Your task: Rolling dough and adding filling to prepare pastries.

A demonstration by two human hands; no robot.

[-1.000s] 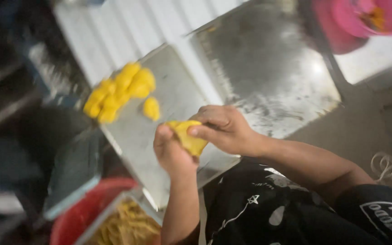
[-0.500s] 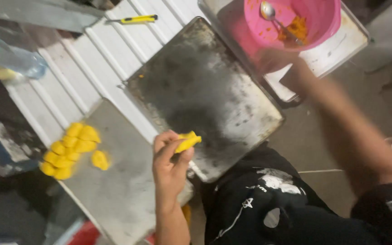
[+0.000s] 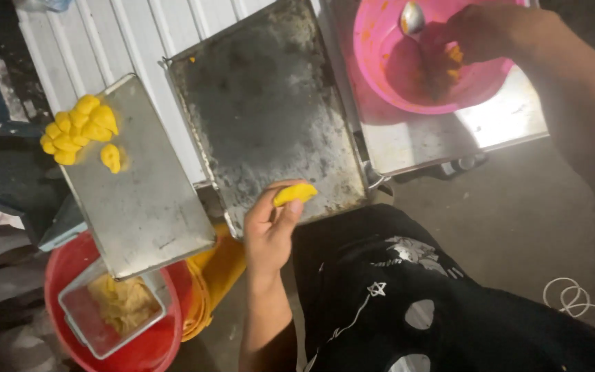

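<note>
Here, left hand (image 3: pixel 270 231) at lower centre pinches a yellow dough piece (image 3: pixel 295 193) upturned, cupped for filling; right hand (image 3: pixel 483 31), upper right, fingers curled into the pink bowl (image 3: pixel 380 62), grip unclear.

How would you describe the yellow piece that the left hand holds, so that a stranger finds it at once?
Start at the large dark metal tray in the middle of the view and go to its near edge. There the left hand holds a folded yellow dough piece in its fingertips. Unlike the other yellow pieces, which lie clustered on the paler tray at the left, this one is lifted in a hand.
</note>
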